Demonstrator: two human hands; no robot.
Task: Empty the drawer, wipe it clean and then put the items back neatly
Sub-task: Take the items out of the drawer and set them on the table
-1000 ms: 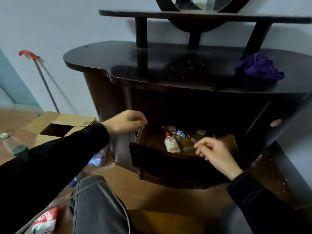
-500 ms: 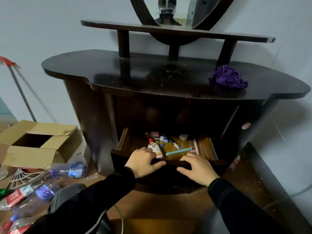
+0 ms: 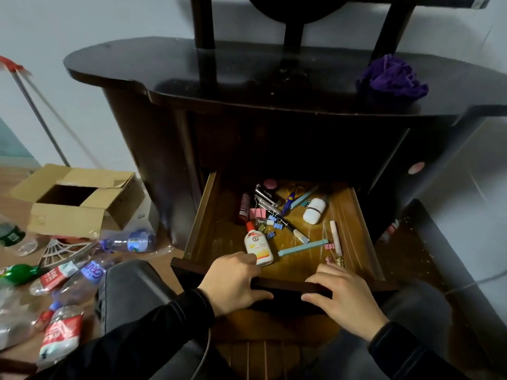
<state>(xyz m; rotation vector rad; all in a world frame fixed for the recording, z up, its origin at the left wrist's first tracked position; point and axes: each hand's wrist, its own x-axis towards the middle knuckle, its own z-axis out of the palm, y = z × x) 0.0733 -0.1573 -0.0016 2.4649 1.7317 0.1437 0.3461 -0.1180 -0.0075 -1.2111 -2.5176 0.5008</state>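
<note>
- The drawer (image 3: 207,215) stands open at the bottom of the dark dressing table, its wooden floor cluttered with small items.
- Our left hand (image 3: 233,281) grips the drawer's front edge, with the fingers curled over the top and the thumb on the outer face.
- Our right hand (image 3: 346,293) grips the same edge further right in the same way, apart from the left hand.
- A white glue bottle (image 3: 258,246) with a red cap lies inside the drawer, just beyond our left fingers.
- A teal stick (image 3: 303,248) lies to the right of the bottle, and a pale pink stick (image 3: 336,237) lies beside its far end.
- Further back are binder clips (image 3: 270,224), blue-handled scissors (image 3: 290,200), a dark red tube (image 3: 244,207) and a white oval case (image 3: 315,211).
- A crumpled purple cloth (image 3: 392,78) sits on the right of the black surface (image 3: 178,64) above the drawer.
- On the floor to the left are an open cardboard box (image 3: 76,208) and scattered plastic bottles (image 3: 129,240).
</note>
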